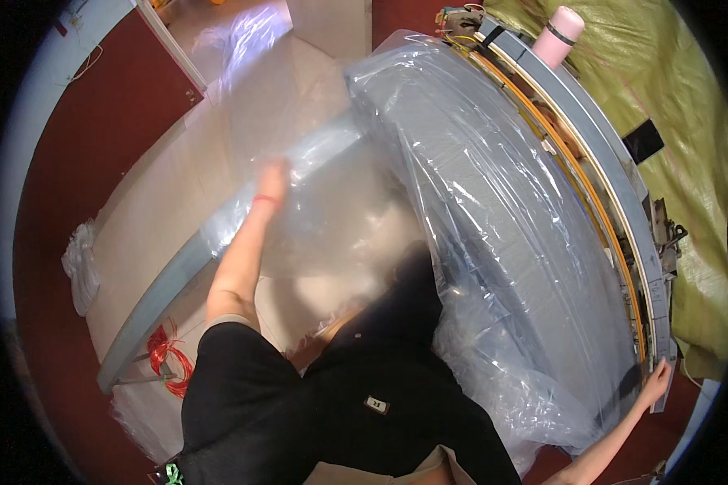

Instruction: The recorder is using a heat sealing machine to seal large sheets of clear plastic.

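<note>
A large sheet of clear plastic film [493, 186] lies over the grey table to my right. More thin film, smeared by motion, spreads across the middle. My left hand [273, 179], with a red band at its wrist, is reached forward at this film above a grey-blue bar [174, 275]. Blur hides its fingers. At the far right my right hand [658, 381] is at the near end of a long grey rail [653, 291], its fingers drawn together. Whatever they grip is too small to make out.
An orange strip [594, 194] runs along the rail. A pink bottle [558, 37] and a black flat object [643, 141] are by its far side. A green-yellow sheet [687, 97] covers the right. Red cord [170, 360] lies coiled at lower left; bunched plastic [81, 263] sits at the left edge.
</note>
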Tool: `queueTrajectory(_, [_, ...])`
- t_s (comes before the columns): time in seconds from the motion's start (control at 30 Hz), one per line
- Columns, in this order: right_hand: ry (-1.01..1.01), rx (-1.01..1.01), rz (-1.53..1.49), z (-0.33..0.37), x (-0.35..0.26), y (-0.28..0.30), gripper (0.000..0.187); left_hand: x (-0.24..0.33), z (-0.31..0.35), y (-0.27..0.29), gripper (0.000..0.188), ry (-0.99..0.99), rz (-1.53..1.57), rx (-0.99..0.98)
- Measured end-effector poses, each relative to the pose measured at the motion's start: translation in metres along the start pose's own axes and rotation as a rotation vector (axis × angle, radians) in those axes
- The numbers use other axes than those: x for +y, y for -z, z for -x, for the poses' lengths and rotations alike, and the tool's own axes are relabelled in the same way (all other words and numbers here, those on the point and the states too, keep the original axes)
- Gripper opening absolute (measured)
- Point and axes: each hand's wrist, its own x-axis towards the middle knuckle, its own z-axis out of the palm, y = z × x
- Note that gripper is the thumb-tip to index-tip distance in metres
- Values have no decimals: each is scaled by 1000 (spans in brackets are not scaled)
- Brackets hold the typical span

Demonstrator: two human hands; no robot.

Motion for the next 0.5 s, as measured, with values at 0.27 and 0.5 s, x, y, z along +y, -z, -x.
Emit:
queueTrajectory(0.27, [238, -112, -278, -5, -163, -37, 19, -96, -15, 88, 6, 705, 687, 727])
queueTrajectory(0.5, [312, -482, -665, 42, -349, -50, 9, 34, -24, 215, 1, 181, 939, 665])
